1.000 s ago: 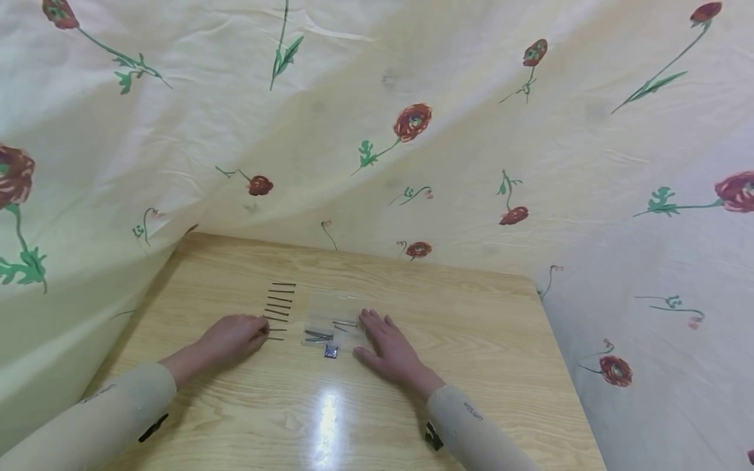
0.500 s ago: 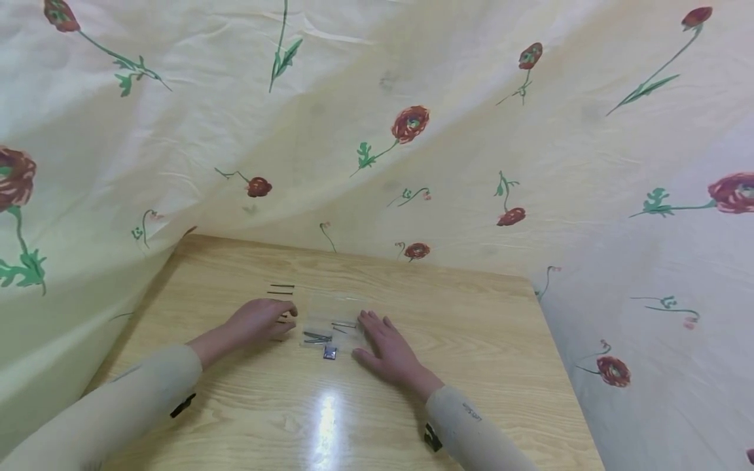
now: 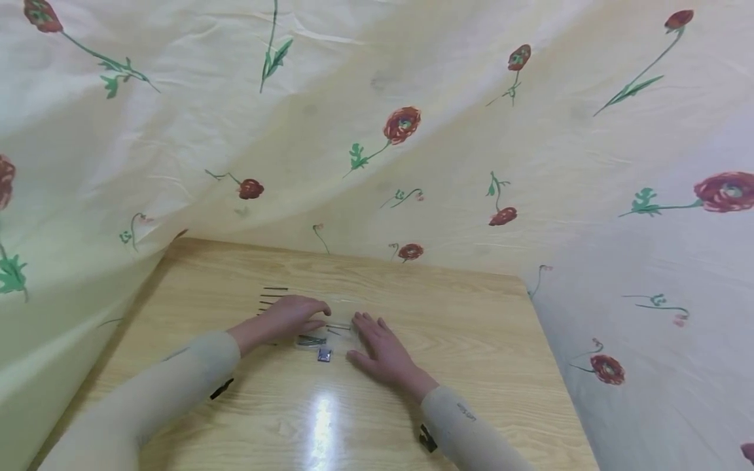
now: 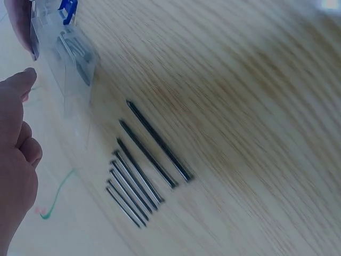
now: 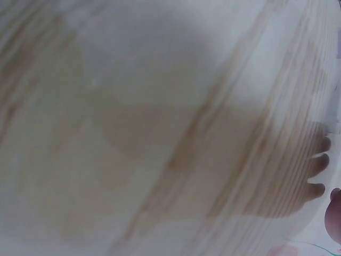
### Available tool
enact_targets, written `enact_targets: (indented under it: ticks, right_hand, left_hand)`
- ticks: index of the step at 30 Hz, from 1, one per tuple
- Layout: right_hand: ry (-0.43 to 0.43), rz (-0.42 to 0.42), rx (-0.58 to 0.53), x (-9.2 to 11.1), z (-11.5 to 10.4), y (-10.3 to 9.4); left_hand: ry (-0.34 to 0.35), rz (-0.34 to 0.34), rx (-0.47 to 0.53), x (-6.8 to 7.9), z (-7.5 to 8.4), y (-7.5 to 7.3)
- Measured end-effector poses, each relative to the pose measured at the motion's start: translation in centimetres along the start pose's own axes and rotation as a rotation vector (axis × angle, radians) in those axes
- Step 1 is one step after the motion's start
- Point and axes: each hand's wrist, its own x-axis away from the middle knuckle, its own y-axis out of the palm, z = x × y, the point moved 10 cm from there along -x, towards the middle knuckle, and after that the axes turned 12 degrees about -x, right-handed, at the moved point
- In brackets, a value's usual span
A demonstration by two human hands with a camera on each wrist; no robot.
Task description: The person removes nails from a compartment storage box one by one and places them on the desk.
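Note:
A clear plastic bag [image 4: 74, 101] lies on the wooden table, with several nails [image 3: 312, 341] inside and a small blue square [image 3: 324, 354] at its near edge. My left hand [image 3: 294, 315] is over the bag's left part, thumb and forefinger apart, and I see nothing between them. Fingers spread, my right hand [image 3: 385, 353] rests at the bag's right edge. Left of the bag, several loose nails [image 4: 160, 141] lie in a row, ordered by size. In the head view my left hand and forearm hide part of that row.
The light wooden table [image 3: 471, 366] runs back to a hanging flowered cloth [image 3: 448, 150], which also closes off both sides. A bright light reflection shows on the near tabletop. In the right wrist view the tabletop is blurred, with fingertips [image 5: 333, 216] at the right edge.
My left hand has moved right, from the near end of the nail row to over the bag, and its fingers have parted. My right hand has stayed on the bag's edge.

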Motion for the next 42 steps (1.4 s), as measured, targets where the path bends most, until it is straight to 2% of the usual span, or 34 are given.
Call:
enact_targets:
  ticks: [5,9,16,22,26,35,42]
  right_hand:
    - [-0.003,-0.004,0.012,-0.1,0.0,0.2]
    - [-0.004,-0.007,0.013,-0.1,0.0,0.1]
    - [-0.003,-0.006,0.010,-0.2,0.1,0.1]
    - [-0.010,-0.013,0.008,-0.1,0.0,0.2]
    - [-0.012,-0.012,0.008,-0.1,0.0,0.2]
    - [0.010,-0.023,0.020,-0.1,0.4,0.4]
    - [0.010,-0.014,0.009,0.0,0.4,0.4]
  left_hand:
    - [0.066,-0.014,0.010,-1.1,1.3,0.4]
    - [0.085,-0.032,0.016,-1.3,2.0,0.6]
    - [0.157,0.001,0.000,-1.4,2.5,0.8]
    - [0.162,-0.059,0.019,-1.8,2.2,1.8]
    - [0.184,-0.080,-0.001,-2.2,2.4,2.1]
    - [0.216,-0.070,-0.036,-2.6,2.6,2.2]
    - [0.186,-0.055,-0.065,-3.0,2.7,2.4]
